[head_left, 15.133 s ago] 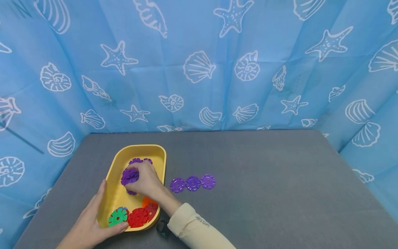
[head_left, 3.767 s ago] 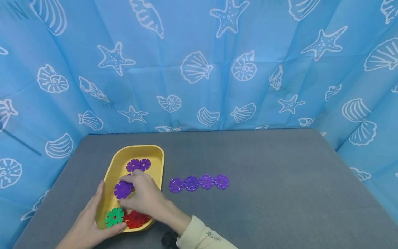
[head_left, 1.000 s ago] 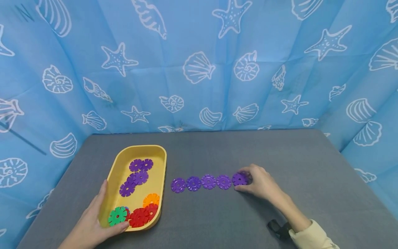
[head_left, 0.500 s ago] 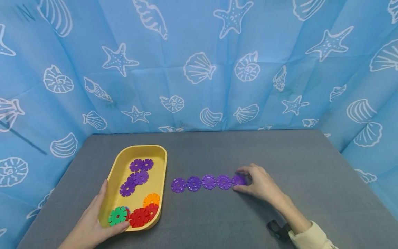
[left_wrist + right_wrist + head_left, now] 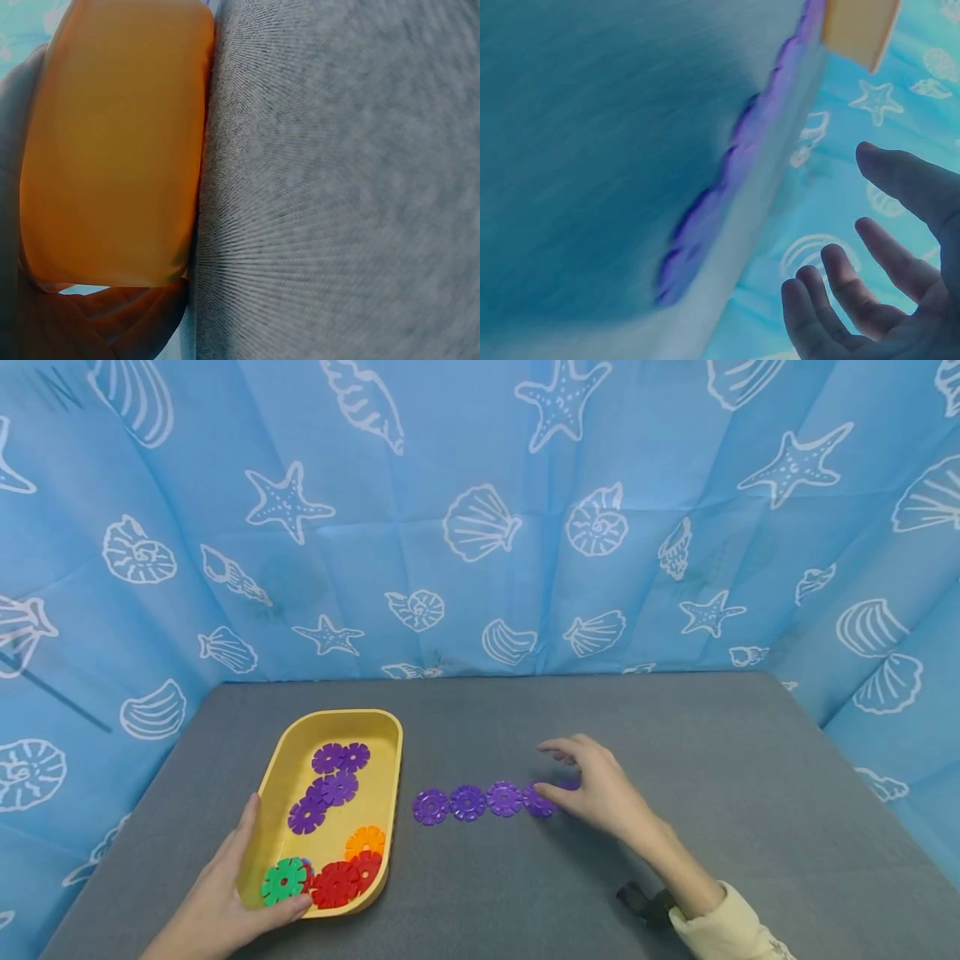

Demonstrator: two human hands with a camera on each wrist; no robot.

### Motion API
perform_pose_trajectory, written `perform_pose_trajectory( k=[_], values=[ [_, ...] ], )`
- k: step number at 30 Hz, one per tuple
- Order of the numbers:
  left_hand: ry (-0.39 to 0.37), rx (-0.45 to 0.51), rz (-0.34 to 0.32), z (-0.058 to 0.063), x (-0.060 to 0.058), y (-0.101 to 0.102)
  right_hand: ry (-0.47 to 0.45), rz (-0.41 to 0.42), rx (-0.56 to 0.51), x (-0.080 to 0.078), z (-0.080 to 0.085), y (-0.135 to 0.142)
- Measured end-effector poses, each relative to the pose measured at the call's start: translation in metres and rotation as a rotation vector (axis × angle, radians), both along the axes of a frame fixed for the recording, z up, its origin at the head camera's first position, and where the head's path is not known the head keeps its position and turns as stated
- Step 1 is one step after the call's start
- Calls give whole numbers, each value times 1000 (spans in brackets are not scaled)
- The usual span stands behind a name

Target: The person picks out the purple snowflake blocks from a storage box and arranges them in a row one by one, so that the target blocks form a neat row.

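My left hand holds the near-left corner of a yellow plastic tray, thumb at the near rim and fingers along the left side. In the left wrist view the tray's outer wall fills the space beside the hand. Inside lie purple notched discs, a green disc, red discs and an orange disc. Right of the tray runs a row of purple notched discs. My right hand, holding nothing, hovers over the row's right end with fingers spread, partly hiding the last disc.
The grey cloth-covered table extends to the right and in front of the row. A blue curtain with white shells and starfish hangs behind its back edge. A black strap-like device sits at my right wrist.
My right hand placed another purple disc at the row's right end, let go of it, then lifted and moved left. The left hand and tray have stayed in place.
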State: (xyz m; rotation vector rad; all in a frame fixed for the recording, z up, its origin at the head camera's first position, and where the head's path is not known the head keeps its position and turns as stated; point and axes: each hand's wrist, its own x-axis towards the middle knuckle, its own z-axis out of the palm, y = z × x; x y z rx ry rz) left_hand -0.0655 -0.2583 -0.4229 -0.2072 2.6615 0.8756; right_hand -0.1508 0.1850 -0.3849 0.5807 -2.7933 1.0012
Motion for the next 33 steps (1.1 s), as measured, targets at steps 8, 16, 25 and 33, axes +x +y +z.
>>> perform_pose_trajectory(
  k=[8,16,25,33],
  values=[
    [13,9,-7,0,0,0,-20,52,-109,-4,10,-38],
    [-6,5,6,-1,0,1,-33,153,-208,-3,21,-87],
    [16,12,-9,-2,0,-2,-137,293,-284,2,30,-149],
    [133,10,-38,-7,4,-3,-106,418,-212,9,21,-206]
  ],
)
